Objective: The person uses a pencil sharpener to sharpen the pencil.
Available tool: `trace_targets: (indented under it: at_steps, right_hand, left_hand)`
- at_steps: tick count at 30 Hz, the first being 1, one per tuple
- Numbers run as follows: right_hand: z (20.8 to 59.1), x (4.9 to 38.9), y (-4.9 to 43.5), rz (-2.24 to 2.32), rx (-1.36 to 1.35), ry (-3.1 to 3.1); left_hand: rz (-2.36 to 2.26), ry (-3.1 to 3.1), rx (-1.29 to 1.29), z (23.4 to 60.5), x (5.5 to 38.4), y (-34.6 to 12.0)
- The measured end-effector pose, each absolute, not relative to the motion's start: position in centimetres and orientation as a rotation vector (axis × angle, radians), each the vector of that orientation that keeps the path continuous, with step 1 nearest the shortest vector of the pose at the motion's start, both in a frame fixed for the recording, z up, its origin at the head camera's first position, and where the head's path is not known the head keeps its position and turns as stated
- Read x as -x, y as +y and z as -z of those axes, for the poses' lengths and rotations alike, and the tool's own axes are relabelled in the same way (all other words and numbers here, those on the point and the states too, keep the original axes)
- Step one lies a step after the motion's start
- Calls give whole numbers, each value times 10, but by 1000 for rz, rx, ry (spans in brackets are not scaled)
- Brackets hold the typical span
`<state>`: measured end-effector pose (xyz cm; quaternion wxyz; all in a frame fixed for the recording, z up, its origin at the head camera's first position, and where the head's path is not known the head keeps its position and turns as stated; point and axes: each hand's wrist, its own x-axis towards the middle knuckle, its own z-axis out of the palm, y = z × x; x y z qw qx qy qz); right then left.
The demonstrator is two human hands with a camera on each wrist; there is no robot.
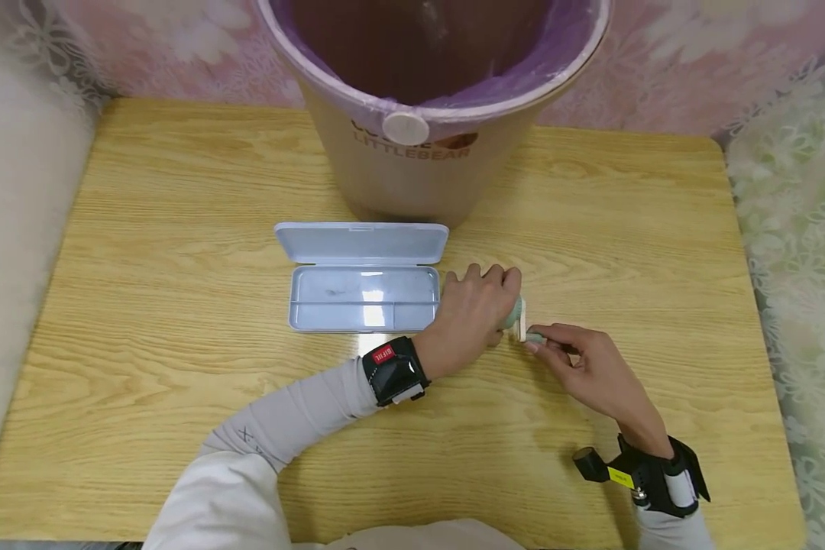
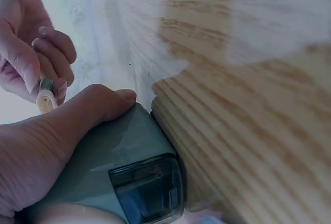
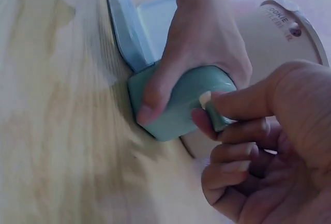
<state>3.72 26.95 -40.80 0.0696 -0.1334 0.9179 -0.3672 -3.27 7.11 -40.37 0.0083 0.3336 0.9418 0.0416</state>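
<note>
So there's a wood-look bench (image 1: 179, 179) with a big bin (image 1: 419, 183) near its back edge, lined with a purple bag, and right in front of that a light blue pencil case (image 1: 364, 246) lying with its lid up. The left hand (image 1: 474, 313) is wrapped over a chunky green crank sharpener (image 3: 181, 113) just to the right of the case, grip closed snugly around the body. Over on the crank (image 1: 522, 321) side, the right hand (image 1: 591, 367) has its grip pinched down to thumb and fingertips on the little green knob (image 3: 218, 119).
</note>
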Motion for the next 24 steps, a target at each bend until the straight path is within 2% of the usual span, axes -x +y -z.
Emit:
trace_targets:
  at_steps: [7,24]
  right_hand:
    - [404,-28,274,1028,600,2747]
    - [396,-9,277,1482,365,2368]
  left_hand:
    - [-117,2959,-1055,404,32,72]
    - [-187,2960,-1036,405,35,73]
